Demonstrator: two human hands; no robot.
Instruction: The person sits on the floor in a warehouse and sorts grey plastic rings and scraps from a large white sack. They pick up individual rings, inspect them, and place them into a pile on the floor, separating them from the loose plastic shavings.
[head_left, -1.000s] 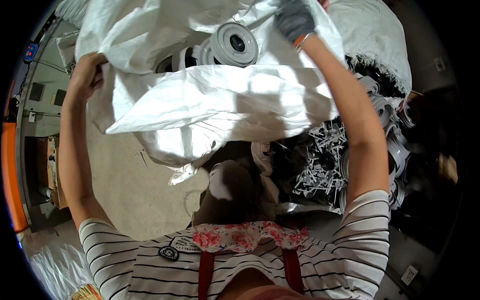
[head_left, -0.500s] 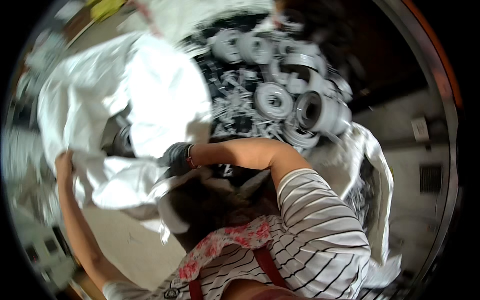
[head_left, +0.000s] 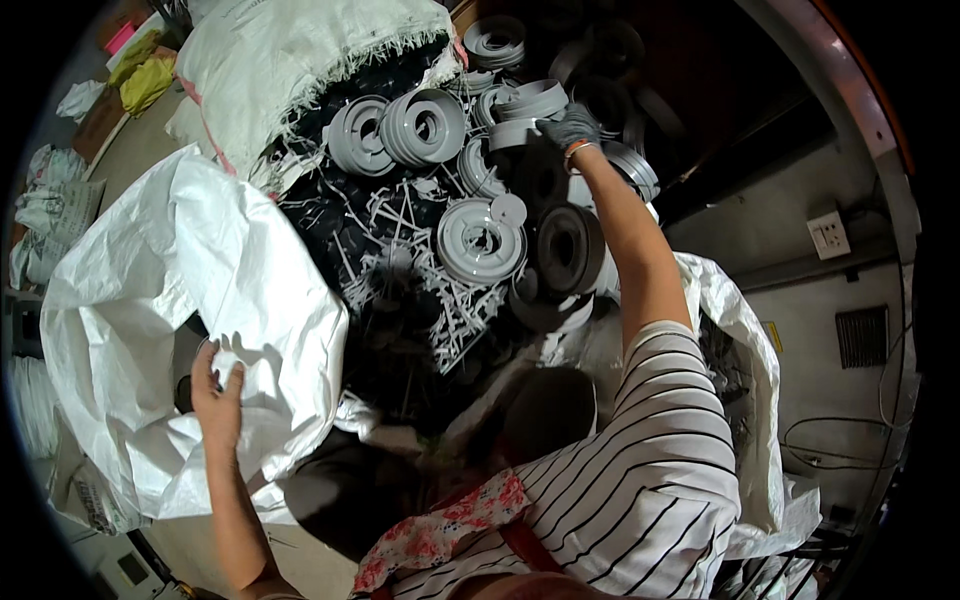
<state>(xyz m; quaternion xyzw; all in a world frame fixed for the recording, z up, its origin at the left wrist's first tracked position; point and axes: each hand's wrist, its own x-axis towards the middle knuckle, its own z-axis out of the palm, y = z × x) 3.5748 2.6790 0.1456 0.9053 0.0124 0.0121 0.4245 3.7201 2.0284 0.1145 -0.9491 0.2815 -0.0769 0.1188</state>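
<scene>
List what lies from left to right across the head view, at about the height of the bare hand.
White woven sack → left hand gripping the sack's edge → dark heap of plastic scrap strips → striped sleeve → second white sack → grey wall.

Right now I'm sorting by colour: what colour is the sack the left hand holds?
White, in the head view: woven sack.

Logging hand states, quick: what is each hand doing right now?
Left hand: bare, shut on the white sack.
Right hand: gloved, fingers on a grey spool; grip cannot be told.
</scene>
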